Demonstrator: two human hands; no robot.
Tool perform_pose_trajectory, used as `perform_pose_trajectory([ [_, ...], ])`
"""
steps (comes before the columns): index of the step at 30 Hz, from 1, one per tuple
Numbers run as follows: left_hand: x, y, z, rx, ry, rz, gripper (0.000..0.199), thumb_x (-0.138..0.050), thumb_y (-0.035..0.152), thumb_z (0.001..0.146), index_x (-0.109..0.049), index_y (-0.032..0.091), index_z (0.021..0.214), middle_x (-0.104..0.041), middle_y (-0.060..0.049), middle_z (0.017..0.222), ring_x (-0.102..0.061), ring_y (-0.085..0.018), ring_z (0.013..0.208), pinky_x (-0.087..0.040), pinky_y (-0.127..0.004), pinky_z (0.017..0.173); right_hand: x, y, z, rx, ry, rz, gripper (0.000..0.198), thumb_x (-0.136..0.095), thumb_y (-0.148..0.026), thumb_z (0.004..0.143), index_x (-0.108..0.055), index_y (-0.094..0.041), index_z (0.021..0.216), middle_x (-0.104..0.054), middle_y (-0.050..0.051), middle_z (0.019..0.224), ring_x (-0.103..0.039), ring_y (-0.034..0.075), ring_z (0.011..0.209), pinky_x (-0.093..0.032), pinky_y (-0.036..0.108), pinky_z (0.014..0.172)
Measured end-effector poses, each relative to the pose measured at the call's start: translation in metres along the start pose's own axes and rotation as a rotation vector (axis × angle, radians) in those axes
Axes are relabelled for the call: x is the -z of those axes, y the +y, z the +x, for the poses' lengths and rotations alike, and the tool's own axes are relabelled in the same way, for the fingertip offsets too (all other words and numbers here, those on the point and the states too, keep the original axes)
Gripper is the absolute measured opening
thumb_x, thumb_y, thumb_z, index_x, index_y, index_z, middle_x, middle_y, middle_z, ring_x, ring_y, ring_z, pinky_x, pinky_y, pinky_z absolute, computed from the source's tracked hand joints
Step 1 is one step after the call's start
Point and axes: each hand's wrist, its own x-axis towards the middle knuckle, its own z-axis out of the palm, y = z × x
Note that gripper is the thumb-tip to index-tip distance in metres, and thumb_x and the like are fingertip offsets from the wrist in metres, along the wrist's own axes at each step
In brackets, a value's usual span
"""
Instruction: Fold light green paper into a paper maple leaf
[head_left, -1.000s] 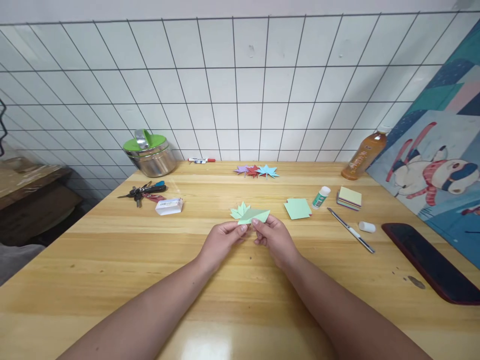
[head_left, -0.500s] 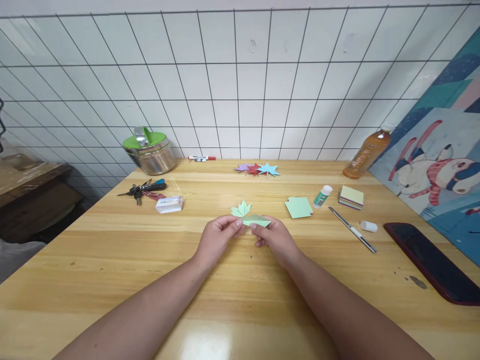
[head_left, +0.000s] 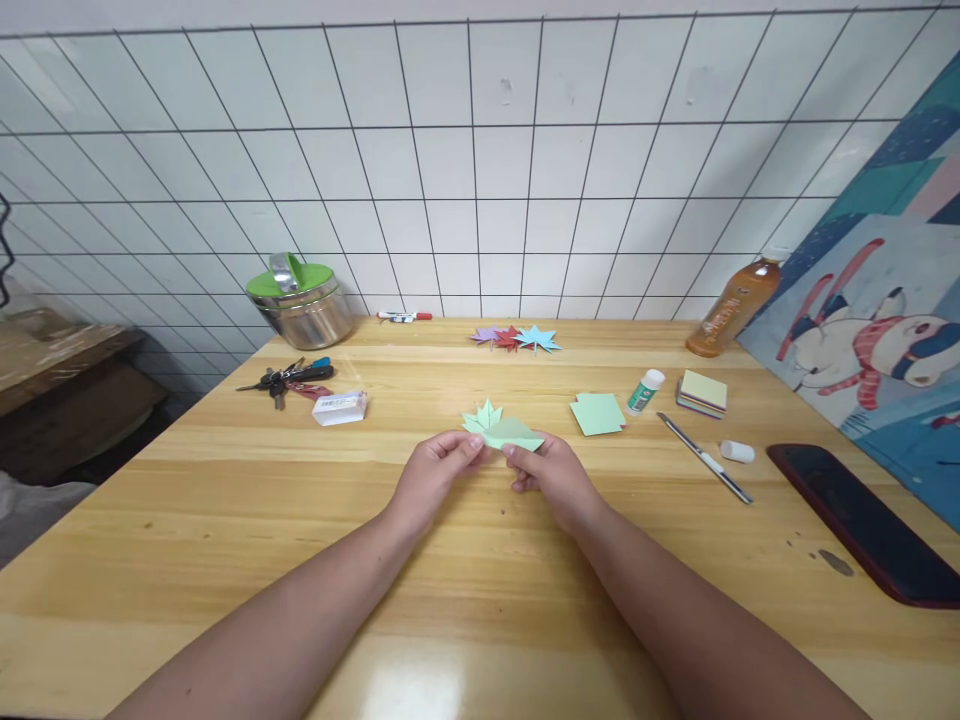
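Between my two hands is a piece of light green paper [head_left: 513,433], creased and partly folded. My left hand [head_left: 436,470] pinches its left corner between thumb and fingers. On the right edge, my right hand [head_left: 553,478] grips it with the thumb on top and the fingers curled beneath. Just behind the paper lies a folded green leaf shape [head_left: 481,414], its lower part hidden by the held sheet. A small stack of green paper squares [head_left: 598,414] rests to the right of my right hand.
Folded paper leaves [head_left: 536,338] lie near the tiled wall. To the right are a glue stick [head_left: 645,392], its cap [head_left: 737,452], a pen-like cutter [head_left: 705,458], a paper pad [head_left: 702,393], a phone [head_left: 862,525] and a bottle [head_left: 735,305]. Keys [head_left: 289,378], a small box [head_left: 340,408] and a pot [head_left: 304,310] stand left.
The green paper has opened a little, its far part tilting up so more of its face shows. Both hands keep nearly the same place.
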Motion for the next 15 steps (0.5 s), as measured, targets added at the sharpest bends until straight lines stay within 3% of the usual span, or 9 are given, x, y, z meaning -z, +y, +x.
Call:
perform_pose_trajectory([
  [3, -0.0004, -0.0021, 0.0009, 0.025, -0.004, -0.017, 0.037, -0.07, 0.035, 0.066, -0.065, 0.016, 0.098, -0.069, -0.008, 0.09, -0.062, -0.021, 0.086, -0.046, -0.033, 0.08, 0.0034, -0.0009, 0.0011, -0.015, 0.009, 0.067, 0.027, -0.07, -0.037, 0.061, -0.06, -0.016, 0.076, -0.051, -0.002, 0.063, -0.042, 0.007, 0.05, -0.044, 0.021, 0.047],
  [15, 0.0035, -0.0074, 0.0078, -0.09, 0.116, 0.199, 0.031, -0.072, 0.037, 0.062, -0.07, 0.016, 0.084, -0.071, -0.007, 0.083, -0.063, -0.02, 0.077, -0.047, -0.03, 0.073, 0.0052, -0.0003, 0.002, -0.037, -0.019, -0.008, 0.027, -0.069, -0.038, 0.062, -0.058, -0.015, 0.07, -0.052, -0.001, 0.062, -0.043, 0.007, 0.049, -0.044, 0.021, 0.048],
])
